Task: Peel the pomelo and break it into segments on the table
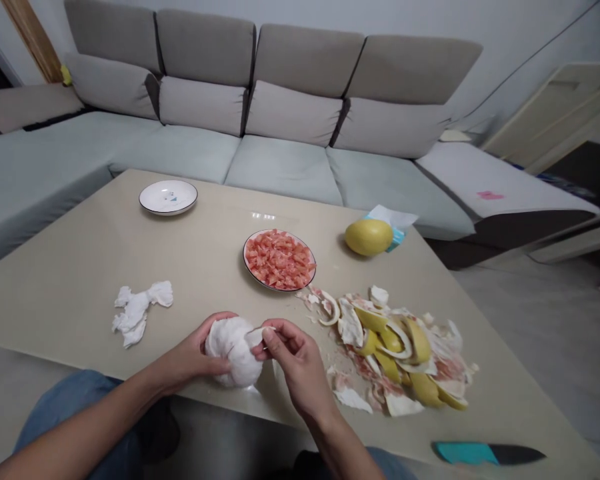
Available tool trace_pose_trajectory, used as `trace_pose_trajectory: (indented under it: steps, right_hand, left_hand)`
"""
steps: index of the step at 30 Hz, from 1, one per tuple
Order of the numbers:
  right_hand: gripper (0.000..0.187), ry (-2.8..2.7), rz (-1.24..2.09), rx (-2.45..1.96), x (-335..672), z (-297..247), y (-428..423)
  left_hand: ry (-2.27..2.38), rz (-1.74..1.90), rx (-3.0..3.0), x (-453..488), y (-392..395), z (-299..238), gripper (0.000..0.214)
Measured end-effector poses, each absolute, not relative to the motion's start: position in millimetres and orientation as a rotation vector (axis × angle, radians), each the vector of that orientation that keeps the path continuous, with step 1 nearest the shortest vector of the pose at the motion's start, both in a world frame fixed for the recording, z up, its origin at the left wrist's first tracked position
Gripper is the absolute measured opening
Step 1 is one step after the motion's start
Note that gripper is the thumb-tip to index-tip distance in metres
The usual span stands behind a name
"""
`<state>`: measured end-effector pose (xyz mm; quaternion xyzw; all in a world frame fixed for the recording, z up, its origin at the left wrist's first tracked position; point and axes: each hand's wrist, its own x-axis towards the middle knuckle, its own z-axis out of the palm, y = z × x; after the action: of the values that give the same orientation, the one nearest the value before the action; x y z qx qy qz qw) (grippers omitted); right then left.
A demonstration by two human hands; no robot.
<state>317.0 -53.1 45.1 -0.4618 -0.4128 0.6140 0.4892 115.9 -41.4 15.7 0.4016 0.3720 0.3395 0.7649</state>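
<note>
My left hand (196, 353) wraps round a peeled white pomelo (233, 353) at the near edge of the beige table (80, 267). My right hand (293, 363) pinches a strip of white pith at the fruit's top right. A heap of yellow peel and white pith (400, 350) lies just right of my hands. A plate of pink fruit pieces (279, 259) sits behind them.
A whole yellow pomelo (369, 237) rests on a tissue pack at the far right. An empty white plate (168, 197) sits far left, a crumpled tissue (137, 310) near left. A teal-handled knife (487, 453) lies at the near right edge. A grey sofa (280, 133) stands behind.
</note>
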Motion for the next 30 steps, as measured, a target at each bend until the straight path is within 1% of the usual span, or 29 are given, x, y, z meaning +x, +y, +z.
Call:
trace_pose_trajectory:
  steps: [4,6,7,9,12,13,15,17,19,21,23,25,30]
  right_hand:
    - [0.033,-0.721,1.706,-0.951,317.3,49.1,-48.5]
    - [0.034,-0.625,1.659,-0.922,328.6,53.0,-41.4]
    - [0.033,-0.646,1.572,-0.962,337.4,54.9,-37.4]
    - [0.027,-0.847,1.297,-1.170,359.7,57.5,-30.3]
    - [0.015,-1.401,0.769,-1.683,393.8,56.6,-24.5]
    - [0.015,-1.562,0.608,-1.877,402.1,55.5,-24.4]
    - [0.022,-1.768,0.404,-2.200,409.9,54.1,-26.5]
    - [0.025,-1.849,0.365,-2.293,404.6,55.1,-31.5]
    - [0.025,-1.896,0.441,-2.062,388.4,58.5,-38.5]
    - [0.022,-1.960,0.595,-1.615,367.2,61.4,-46.5]
    - [0.021,-2.027,0.676,-1.303,347.7,61.1,-54.1]
    - [0.020,-2.059,0.564,-1.201,334.0,56.7,-60.3]
    - [0.016,-2.191,0.222,-1.234,320.8,39.7,-67.8]
  left_hand:
    - [0.801,0.696,0.973,114.2,-42.4,14.5,0.078]
    - [0.807,0.674,1.028,112.9,-42.8,13.9,0.079]
    - [0.808,0.658,1.056,112.4,-43.1,13.5,0.078]
    - [0.805,0.634,1.108,112.2,-43.9,12.7,0.076]
    - [0.827,0.626,1.163,113.1,-44.9,11.4,0.077]
    - [0.845,0.626,1.176,113.5,-45.0,10.9,0.079]
    - [0.879,0.623,1.189,114.2,-44.9,9.9,0.081]
    - [0.899,0.616,1.185,114.8,-44.7,9.4,0.080]
    - [0.919,0.611,1.188,115.8,-44.5,10.1,0.077]
    - [0.935,0.617,1.216,117.4,-44.9,12.9,0.075]
    - [0.964,0.614,1.267,119.5,-45.8,17.5,0.072]
    - [1.038,0.602,1.343,121.6,-47.0,22.3,0.068]
    - [1.299,0.595,1.652,124.2,-48.3,23.4,0.064]
